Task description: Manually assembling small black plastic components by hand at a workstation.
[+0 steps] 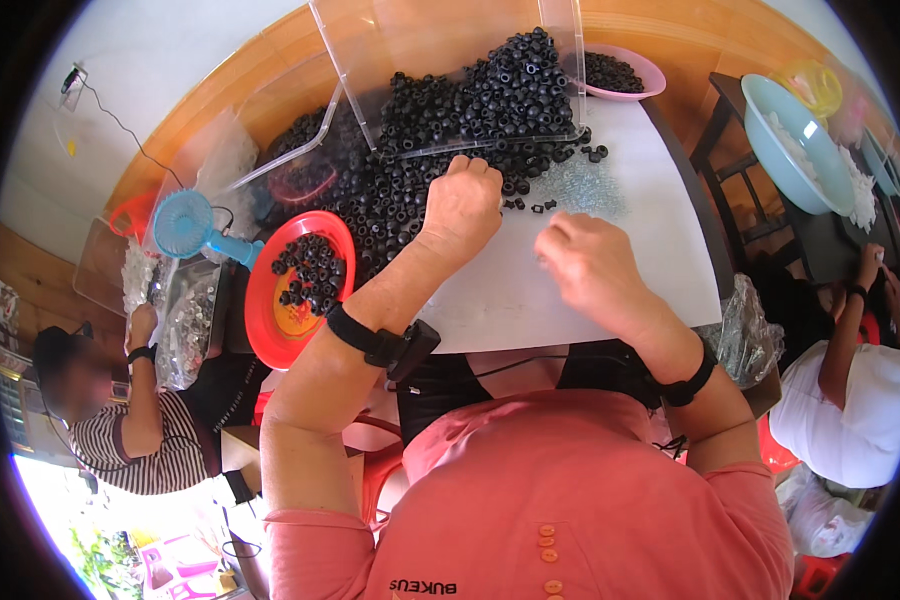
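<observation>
My left hand (465,208) reaches to the edge of a large heap of small black ring-shaped plastic parts (395,195). Its fingers are curled, and whatever they may hold is hidden. To its right, my right hand (592,268) is above the white tabletop (510,300) with fingers drawn together; I cannot make out anything in them. Just beyond the right hand lies a spread of tiny clear pieces (582,185). A few black parts sit loose between the heap and these pieces. A clear plastic bin (345,75) full of the same black parts stands behind my left hand.
A red bowl (260,325) with black parts and a blue handheld fan (185,224) are at the left. A pink bowl (655,75) of dark parts stands at the far right corner. Co-workers sit on both sides; a light-blue basin (790,165) is at right.
</observation>
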`<act>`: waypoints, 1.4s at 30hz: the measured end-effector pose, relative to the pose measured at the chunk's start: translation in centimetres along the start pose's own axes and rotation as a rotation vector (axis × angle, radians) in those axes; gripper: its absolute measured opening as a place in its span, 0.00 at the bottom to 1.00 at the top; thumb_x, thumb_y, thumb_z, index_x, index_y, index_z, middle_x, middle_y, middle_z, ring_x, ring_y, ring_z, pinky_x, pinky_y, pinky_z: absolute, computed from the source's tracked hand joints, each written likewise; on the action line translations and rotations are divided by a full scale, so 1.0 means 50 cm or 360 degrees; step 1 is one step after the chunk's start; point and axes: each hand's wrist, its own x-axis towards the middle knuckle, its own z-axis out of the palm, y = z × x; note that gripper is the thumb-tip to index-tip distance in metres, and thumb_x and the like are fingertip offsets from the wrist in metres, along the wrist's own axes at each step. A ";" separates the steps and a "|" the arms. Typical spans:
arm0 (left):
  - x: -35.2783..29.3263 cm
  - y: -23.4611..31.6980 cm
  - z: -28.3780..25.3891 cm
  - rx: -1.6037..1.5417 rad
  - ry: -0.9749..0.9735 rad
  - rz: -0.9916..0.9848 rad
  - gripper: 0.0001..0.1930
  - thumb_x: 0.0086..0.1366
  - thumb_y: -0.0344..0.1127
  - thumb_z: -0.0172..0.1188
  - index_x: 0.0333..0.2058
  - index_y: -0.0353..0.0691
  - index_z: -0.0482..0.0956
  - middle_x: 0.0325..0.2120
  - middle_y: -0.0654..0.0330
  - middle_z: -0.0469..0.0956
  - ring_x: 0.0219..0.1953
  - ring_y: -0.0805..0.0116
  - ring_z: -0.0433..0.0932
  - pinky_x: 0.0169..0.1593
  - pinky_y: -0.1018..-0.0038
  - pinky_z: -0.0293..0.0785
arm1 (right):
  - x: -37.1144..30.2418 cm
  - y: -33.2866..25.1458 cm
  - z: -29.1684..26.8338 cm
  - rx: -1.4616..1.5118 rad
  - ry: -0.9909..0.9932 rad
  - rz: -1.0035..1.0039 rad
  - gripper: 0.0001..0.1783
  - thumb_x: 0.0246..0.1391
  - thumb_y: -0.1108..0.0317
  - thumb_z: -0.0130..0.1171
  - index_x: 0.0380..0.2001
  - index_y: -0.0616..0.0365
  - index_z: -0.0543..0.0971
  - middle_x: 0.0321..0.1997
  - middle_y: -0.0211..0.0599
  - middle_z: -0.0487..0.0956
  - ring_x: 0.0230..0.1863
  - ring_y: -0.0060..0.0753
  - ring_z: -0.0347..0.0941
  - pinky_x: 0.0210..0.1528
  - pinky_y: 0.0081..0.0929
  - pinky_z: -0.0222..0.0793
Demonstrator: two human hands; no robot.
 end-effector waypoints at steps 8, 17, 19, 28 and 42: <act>-0.008 0.012 -0.058 0.0096 0.0159 0.0223 0.04 0.46 0.26 0.61 0.24 0.37 0.75 0.29 0.54 0.75 0.37 0.55 0.74 0.37 0.65 0.77 | -0.010 0.005 0.010 0.0215 0.0121 0.0270 0.04 0.45 0.75 0.60 0.26 0.56 0.75 0.29 0.37 0.76 0.31 0.43 0.75 0.31 0.37 0.69; -0.171 0.104 -0.058 -0.0232 0.0217 0.0019 0.09 0.47 0.27 0.63 0.29 0.37 0.76 0.27 0.56 0.71 0.34 0.55 0.73 0.33 0.65 0.76 | 0.000 -0.010 -0.007 0.1446 -0.0202 0.1029 0.01 0.54 0.76 0.59 0.31 0.62 0.78 0.26 0.29 0.77 0.25 0.21 0.71 0.30 0.21 0.67; -0.174 0.101 -0.055 -0.0269 0.0213 -0.0039 0.10 0.47 0.26 0.63 0.31 0.37 0.77 0.27 0.56 0.71 0.36 0.55 0.73 0.34 0.65 0.76 | 0.006 -0.016 -0.007 0.1639 -0.0108 0.1083 0.03 0.56 0.75 0.59 0.32 0.64 0.78 0.26 0.25 0.75 0.27 0.16 0.68 0.31 0.18 0.66; -0.195 0.103 -0.083 -0.2018 -0.0060 -0.1003 0.11 0.61 0.25 0.59 0.43 0.32 0.79 0.30 0.60 0.80 0.28 0.74 0.74 0.31 0.79 0.71 | 0.016 -0.072 0.016 0.1408 -0.0055 0.0695 0.03 0.55 0.75 0.60 0.31 0.63 0.77 0.28 0.29 0.78 0.29 0.18 0.71 0.32 0.19 0.69; -0.227 0.102 -0.097 -0.2920 0.0135 -0.1432 0.07 0.64 0.26 0.59 0.40 0.28 0.78 0.28 0.59 0.79 0.22 0.78 0.72 0.20 0.82 0.65 | -0.012 -0.133 0.021 0.0536 0.0002 -0.0014 0.26 0.50 0.74 0.62 0.55 0.57 0.73 0.27 0.34 0.75 0.25 0.36 0.74 0.23 0.33 0.68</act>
